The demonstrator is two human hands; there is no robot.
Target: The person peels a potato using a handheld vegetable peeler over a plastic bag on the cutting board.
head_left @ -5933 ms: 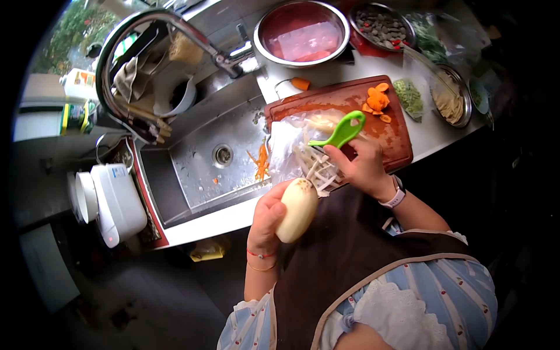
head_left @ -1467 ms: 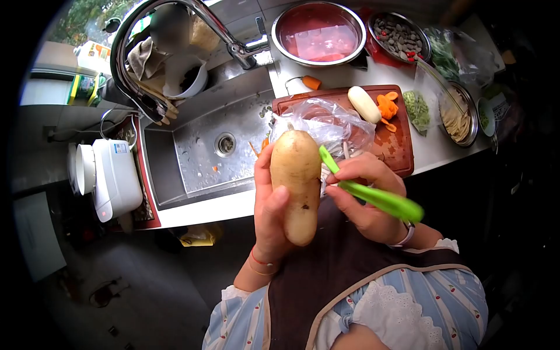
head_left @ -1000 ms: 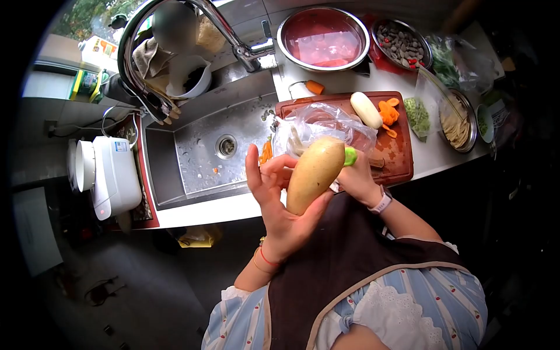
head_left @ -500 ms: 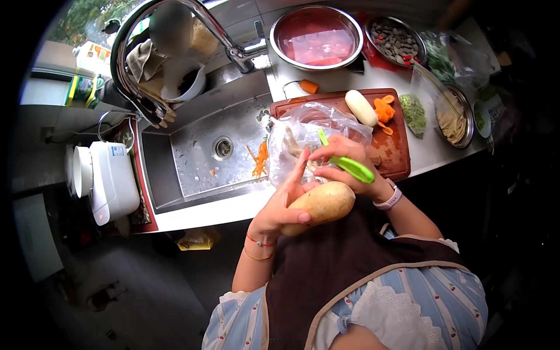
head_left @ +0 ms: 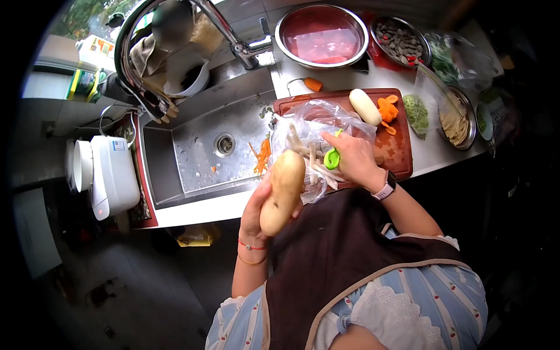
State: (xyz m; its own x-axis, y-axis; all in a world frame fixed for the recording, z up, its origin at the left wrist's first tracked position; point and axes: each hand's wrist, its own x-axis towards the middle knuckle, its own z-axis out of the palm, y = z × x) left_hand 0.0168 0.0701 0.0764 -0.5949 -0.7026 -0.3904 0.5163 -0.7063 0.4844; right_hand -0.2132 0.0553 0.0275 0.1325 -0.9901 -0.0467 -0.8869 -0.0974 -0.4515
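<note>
My left hand (head_left: 256, 207) is wrapped round a long tan root vegetable (head_left: 283, 189) with its skin on, tilted in front of the apron. To its right, my right hand (head_left: 357, 160) grips a green peeler (head_left: 332, 157), above a clear plastic bag (head_left: 303, 119) with pale peel strips (head_left: 318, 169) on it. The bag lies over the left part of the brown cutting board (head_left: 392, 153). A peeled white piece (head_left: 365, 107) and orange carrot pieces (head_left: 387, 111) lie at the board's back right.
Left of the board is a steel sink (head_left: 201, 169) with orange peels (head_left: 262, 156), under a curved faucet (head_left: 233, 44). Behind stand a large steel bowl (head_left: 280, 44) and a bowl of dark pieces (head_left: 402, 42). A white appliance (head_left: 121, 178) stands at the left.
Since a moment ago the tan vegetable has swung from nearly level to steeply tilted and moved left with my left hand. My right hand has turned, with the peeler now pointing down over the peels. Earlier, my left hand held a peeled vegetable.
</note>
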